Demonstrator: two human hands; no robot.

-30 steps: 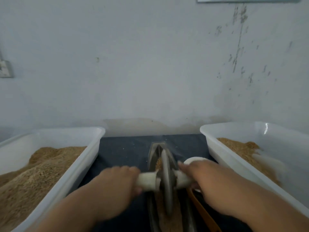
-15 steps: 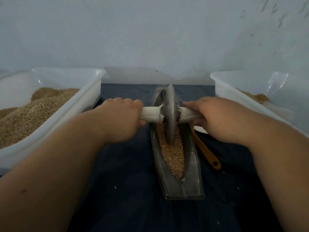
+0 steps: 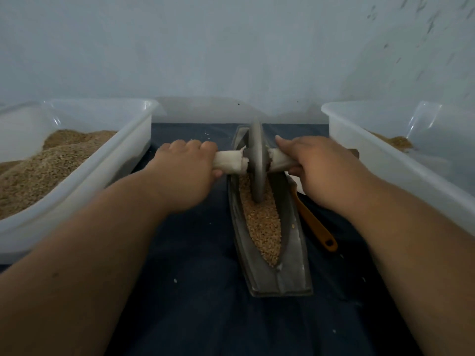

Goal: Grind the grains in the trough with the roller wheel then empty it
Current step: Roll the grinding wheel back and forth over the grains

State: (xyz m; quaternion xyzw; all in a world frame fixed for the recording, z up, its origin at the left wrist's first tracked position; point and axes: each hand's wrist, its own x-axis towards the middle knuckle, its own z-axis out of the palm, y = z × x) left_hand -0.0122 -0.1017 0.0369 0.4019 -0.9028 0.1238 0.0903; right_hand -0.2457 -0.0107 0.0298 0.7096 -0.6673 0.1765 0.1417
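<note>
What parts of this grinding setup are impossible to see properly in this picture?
All in the head view:
1. Orange scoop: its bowl end lies under the right hand.
2. Trough: far end partly hidden behind the roller wheel.
3. Left tub and right tub: cut off by the frame's edges.
4. Grains: too small to tell how finely ground.

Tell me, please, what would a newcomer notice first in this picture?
First, the grey roller wheel standing upright in the narrow trough at the centre, with the left hand and right hand gripping it on either side. Brown grains lie in the trough; a white tub at left holds a heap of grain.
</note>
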